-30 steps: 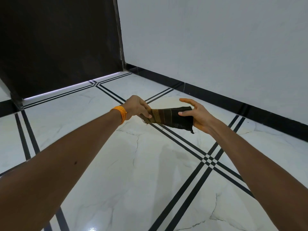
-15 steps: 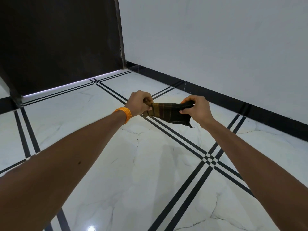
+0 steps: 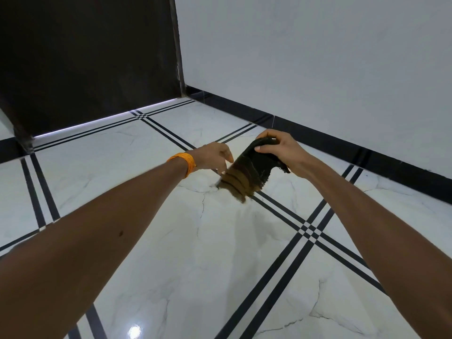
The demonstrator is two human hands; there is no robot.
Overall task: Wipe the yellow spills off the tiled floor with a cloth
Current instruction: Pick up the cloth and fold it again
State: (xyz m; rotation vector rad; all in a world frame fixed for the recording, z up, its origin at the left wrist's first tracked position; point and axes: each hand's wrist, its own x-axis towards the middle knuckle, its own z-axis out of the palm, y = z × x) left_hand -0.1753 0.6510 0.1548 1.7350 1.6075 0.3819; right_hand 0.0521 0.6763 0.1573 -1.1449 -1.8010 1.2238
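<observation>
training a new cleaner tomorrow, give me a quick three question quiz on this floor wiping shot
1. True or false: the cloth lies flat on the floor.
2. Which of the hands grips the top of the cloth? A. left B. right C. neither
3. Fill in: the wristband is ___ in colour.

Key
1. False: it hangs down, held at its top.
2. B: the right hand grips it.
3. Orange.
</observation>
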